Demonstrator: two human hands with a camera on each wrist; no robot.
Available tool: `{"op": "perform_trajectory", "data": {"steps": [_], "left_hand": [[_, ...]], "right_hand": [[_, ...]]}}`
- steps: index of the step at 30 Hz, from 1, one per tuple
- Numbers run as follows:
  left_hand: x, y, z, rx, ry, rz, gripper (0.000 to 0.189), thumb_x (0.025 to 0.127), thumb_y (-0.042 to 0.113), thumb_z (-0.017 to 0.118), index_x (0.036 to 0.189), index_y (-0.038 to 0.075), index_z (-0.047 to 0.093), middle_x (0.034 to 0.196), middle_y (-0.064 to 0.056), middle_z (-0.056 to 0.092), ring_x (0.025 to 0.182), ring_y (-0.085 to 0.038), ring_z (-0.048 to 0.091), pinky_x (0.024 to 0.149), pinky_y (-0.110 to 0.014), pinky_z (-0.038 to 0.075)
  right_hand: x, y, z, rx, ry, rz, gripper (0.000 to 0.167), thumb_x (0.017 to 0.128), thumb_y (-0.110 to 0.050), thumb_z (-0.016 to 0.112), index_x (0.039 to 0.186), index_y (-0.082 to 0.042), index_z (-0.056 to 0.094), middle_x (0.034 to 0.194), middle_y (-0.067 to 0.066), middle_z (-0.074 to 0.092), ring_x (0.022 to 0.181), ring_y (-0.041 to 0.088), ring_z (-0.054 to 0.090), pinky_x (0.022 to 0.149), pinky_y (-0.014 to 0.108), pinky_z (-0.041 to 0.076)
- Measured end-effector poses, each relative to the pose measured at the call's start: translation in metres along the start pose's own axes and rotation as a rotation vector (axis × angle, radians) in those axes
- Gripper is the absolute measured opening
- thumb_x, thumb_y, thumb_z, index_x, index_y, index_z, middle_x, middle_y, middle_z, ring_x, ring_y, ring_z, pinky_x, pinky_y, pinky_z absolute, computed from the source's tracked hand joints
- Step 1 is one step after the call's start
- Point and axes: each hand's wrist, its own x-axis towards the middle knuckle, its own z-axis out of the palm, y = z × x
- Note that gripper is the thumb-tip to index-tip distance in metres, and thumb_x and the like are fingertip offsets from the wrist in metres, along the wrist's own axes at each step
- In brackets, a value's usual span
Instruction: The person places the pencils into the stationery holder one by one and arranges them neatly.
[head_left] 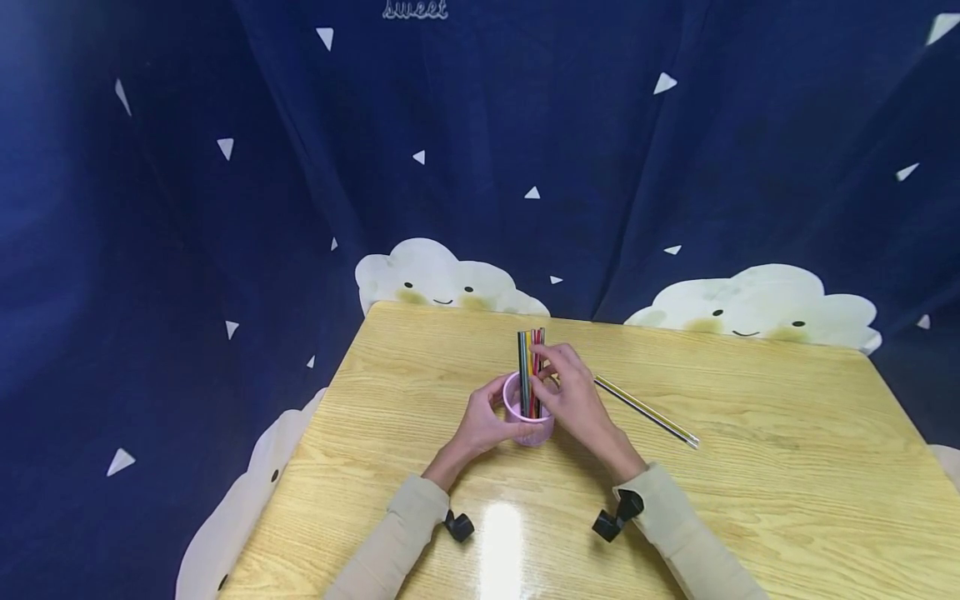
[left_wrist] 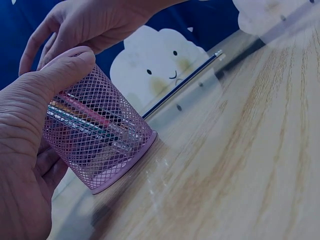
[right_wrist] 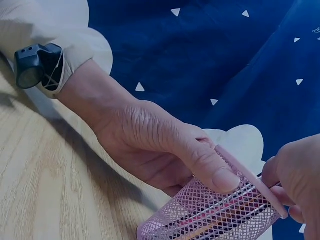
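Note:
A pink mesh pencil cup (head_left: 531, 435) stands on the wooden table, its mouth facing up. My left hand (head_left: 482, 423) grips it from the left, with the thumb (right_wrist: 215, 175) across the side just below the rim. Several coloured pencils (head_left: 523, 360) stand upright inside, rising well above the rim; red, yellow and dark ones show. Over the cup's right side, my right hand (head_left: 576, 402) holds pencils between thumb and fingers; how many is hidden. Through the mesh in the left wrist view, the lower parts of the pencils (left_wrist: 85, 115) show.
To the right of the cup, striped yellow and dark pencils (head_left: 648, 411) lie side by side on the table (head_left: 787, 467). A dark blue curtain (head_left: 480, 100) with white clouds hangs behind the table's far edge.

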Motion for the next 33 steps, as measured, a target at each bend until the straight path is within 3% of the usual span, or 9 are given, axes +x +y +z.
{"op": "perform_trajectory", "data": {"steps": [7, 14, 18, 24, 29, 33], "left_hand": [[0.000, -0.001, 0.001, -0.017, 0.006, -0.002, 0.082, 0.072, 0.005, 0.094, 0.146, 0.009, 0.059, 0.139, -0.011, 0.067, 0.123, -0.029, 0.064, 0.110, -0.052, 0.050], [0.002, -0.001, 0.003, -0.024, 0.012, -0.003, 0.085, 0.070, -0.002, 0.093, 0.147, 0.002, 0.055, 0.139, -0.019, 0.065, 0.125, -0.039, 0.062, 0.110, -0.059, 0.048], [0.001, 0.011, 0.002, -0.029, 0.008, 0.003, 0.085, 0.070, -0.005, 0.090, 0.146, -0.007, 0.052, 0.138, -0.027, 0.063, 0.124, -0.048, 0.060, 0.111, -0.064, 0.045], [-0.003, 0.036, 0.000, -0.029, 0.001, -0.002, 0.083, 0.071, -0.004, 0.090, 0.144, -0.010, 0.052, 0.136, -0.029, 0.064, 0.122, -0.046, 0.062, 0.109, -0.064, 0.046], [-0.005, 0.038, 0.000, -0.015, 0.007, -0.018, 0.084, 0.070, -0.003, 0.091, 0.145, -0.010, 0.052, 0.136, -0.028, 0.064, 0.122, -0.043, 0.063, 0.110, -0.060, 0.048], [-0.006, 0.038, 0.000, -0.022, 0.004, -0.023, 0.083, 0.071, -0.003, 0.091, 0.144, -0.009, 0.053, 0.136, -0.027, 0.064, 0.123, -0.043, 0.063, 0.111, -0.058, 0.048]], "right_hand": [[-0.003, -0.003, -0.002, -0.002, 0.001, 0.002, 0.046, 0.087, 0.008, 0.077, 0.131, -0.001, 0.067, 0.114, 0.013, 0.063, 0.089, 0.022, 0.072, 0.063, 0.032, 0.061], [-0.013, -0.001, -0.014, -0.032, 0.047, -0.036, 0.037, 0.091, 0.002, 0.073, 0.127, -0.002, 0.069, 0.120, 0.012, 0.066, 0.089, 0.021, 0.068, 0.070, 0.023, 0.053], [-0.019, 0.004, -0.023, -0.051, 0.082, -0.061, 0.034, 0.090, 0.003, 0.073, 0.124, -0.002, 0.071, 0.120, 0.012, 0.069, 0.086, 0.023, 0.064, 0.067, 0.025, 0.050], [-0.028, 0.015, -0.038, -0.106, 0.094, -0.071, 0.035, 0.090, 0.003, 0.072, 0.124, -0.003, 0.072, 0.128, 0.014, 0.070, 0.096, 0.026, 0.064, 0.082, 0.035, 0.054], [-0.039, 0.027, -0.047, -0.172, 0.072, -0.048, 0.034, 0.090, 0.001, 0.073, 0.124, -0.002, 0.073, 0.135, 0.015, 0.068, 0.108, 0.030, 0.060, 0.092, 0.037, 0.046], [-0.049, 0.036, -0.051, -0.219, 0.051, -0.049, 0.034, 0.088, 0.001, 0.076, 0.122, -0.001, 0.074, 0.135, 0.016, 0.068, 0.106, 0.030, 0.059, 0.088, 0.037, 0.043]]}}
